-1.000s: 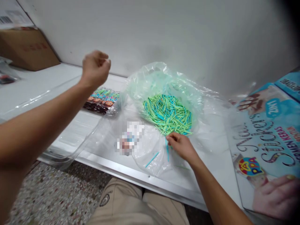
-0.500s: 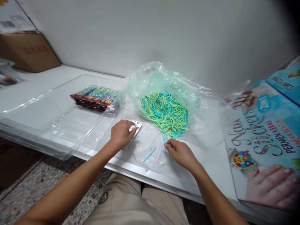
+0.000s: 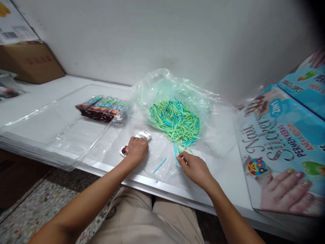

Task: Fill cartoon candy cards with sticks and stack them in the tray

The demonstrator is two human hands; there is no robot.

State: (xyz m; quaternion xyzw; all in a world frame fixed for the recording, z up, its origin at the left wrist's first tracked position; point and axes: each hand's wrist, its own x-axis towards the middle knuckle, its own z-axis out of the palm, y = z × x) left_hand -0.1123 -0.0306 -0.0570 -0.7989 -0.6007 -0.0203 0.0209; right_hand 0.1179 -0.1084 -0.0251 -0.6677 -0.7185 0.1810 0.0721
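Observation:
In the head view, my left hand [image 3: 137, 149] is closed over a small printed packet [image 3: 143, 135] lying on clear plastic, its fingers hiding the packet's middle. My right hand [image 3: 194, 167] is pinched at a thin blue straw [image 3: 175, 154] by the front of a heap of green and blue straws [image 3: 177, 122]. That heap spills from the mouth of a clear plastic bag [image 3: 162, 79]. Between my hands lies one loose blue straw [image 3: 159, 165]. Left of them, a stack of similar printed packets [image 3: 103, 109] sits in a clear plastic tray [image 3: 68, 135].
A large blue printed carton [image 3: 274, 145] stands at the right of the white table [image 3: 76, 80]. At the back left is a brown cardboard box [image 3: 31, 62] with a white box [image 3: 16, 27] above it. The wall [image 3: 162, 37] rises behind the table.
My left hand has turned and shifted slightly right, bringing the packet down flatter so its printed face shows at the left. My right hand stays by the straws, nearly in place.

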